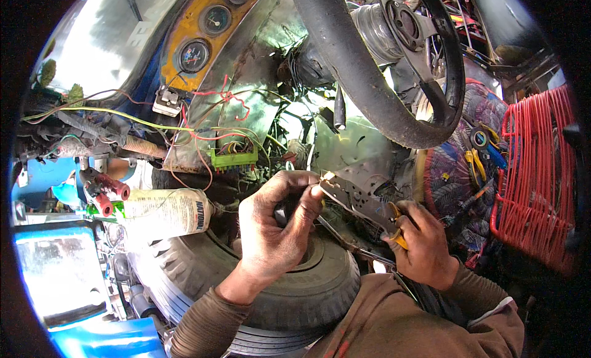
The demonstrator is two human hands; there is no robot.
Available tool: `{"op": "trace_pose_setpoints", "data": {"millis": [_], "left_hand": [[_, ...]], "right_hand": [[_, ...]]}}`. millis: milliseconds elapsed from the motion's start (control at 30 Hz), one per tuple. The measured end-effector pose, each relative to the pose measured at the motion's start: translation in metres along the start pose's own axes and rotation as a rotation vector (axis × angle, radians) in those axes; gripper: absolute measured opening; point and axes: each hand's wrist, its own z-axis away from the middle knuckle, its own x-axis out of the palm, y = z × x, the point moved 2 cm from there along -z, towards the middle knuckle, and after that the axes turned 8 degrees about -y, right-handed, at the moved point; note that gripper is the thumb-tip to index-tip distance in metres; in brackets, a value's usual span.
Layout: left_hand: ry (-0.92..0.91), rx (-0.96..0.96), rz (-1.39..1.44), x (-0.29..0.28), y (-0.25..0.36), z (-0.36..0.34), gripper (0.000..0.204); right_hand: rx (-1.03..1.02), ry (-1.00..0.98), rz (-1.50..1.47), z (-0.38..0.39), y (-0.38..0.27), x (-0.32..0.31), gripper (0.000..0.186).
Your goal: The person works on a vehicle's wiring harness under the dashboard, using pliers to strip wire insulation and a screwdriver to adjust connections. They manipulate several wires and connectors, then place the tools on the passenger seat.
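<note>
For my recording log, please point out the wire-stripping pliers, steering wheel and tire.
Wire-stripping pliers (362,203): head view, on the flat metal body.
Steering wheel (364,81): head view, on the thick black rim.
Tire (311,301): head view, on the dark sidewall.

Your right fingers (414,213) hide part of plier handles (401,240). Bright bit (329,175) at your left fingertips (316,190) too small to identify. Top edge cuts off steering wheel (351,68).

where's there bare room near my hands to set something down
Bare, perhaps sloping: the tyre sidewall between white bottle and left forearm; the metal panel between steering wheel and pliers. Crowded: around the wire-tangled green connector, and on the patterned cloth bearing tools.
</note>
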Motion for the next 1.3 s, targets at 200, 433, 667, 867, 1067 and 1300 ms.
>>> {"op": "trace_pose_setpoints", "data": {"millis": [200, 433, 667, 867, 1067, 1300], "left_hand": [[-0.035, 0.033, 0.1, 0.0, 0.004, -0.001, 0.013], [0.013, 0.067, 0.061, 0.0, 0.003, 0.0, 0.011], [0.007, 0.108, -0.109, -0.002, 0.002, 0.0, 0.013], [0.048, 0.128, -0.127, 0.0, 0.003, 0.0, 0.013], [0.034, 0.1, -0.122, -0.001, 0.001, -0.001, 0.011], [0.029, 0.086, -0.149, 0.001, 0.0, 0.0, 0.012]], "right_hand": [[0.008, 0.135, 0.24, -0.016, 0.002, -0.009, 0.041], [0.051, 0.071, 0.074, -0.023, -0.003, -0.003, 0.048], [-0.002, 0.081, -0.072, -0.02, -0.005, 0.005, 0.051], [-0.025, 0.09, 0.008, -0.018, -0.009, 0.01, 0.05], [-0.002, 0.08, -0.05, -0.017, -0.012, 0.011, 0.041], [-0.044, 0.04, -0.166, -0.023, -0.001, 0.016, 0.038]]}}
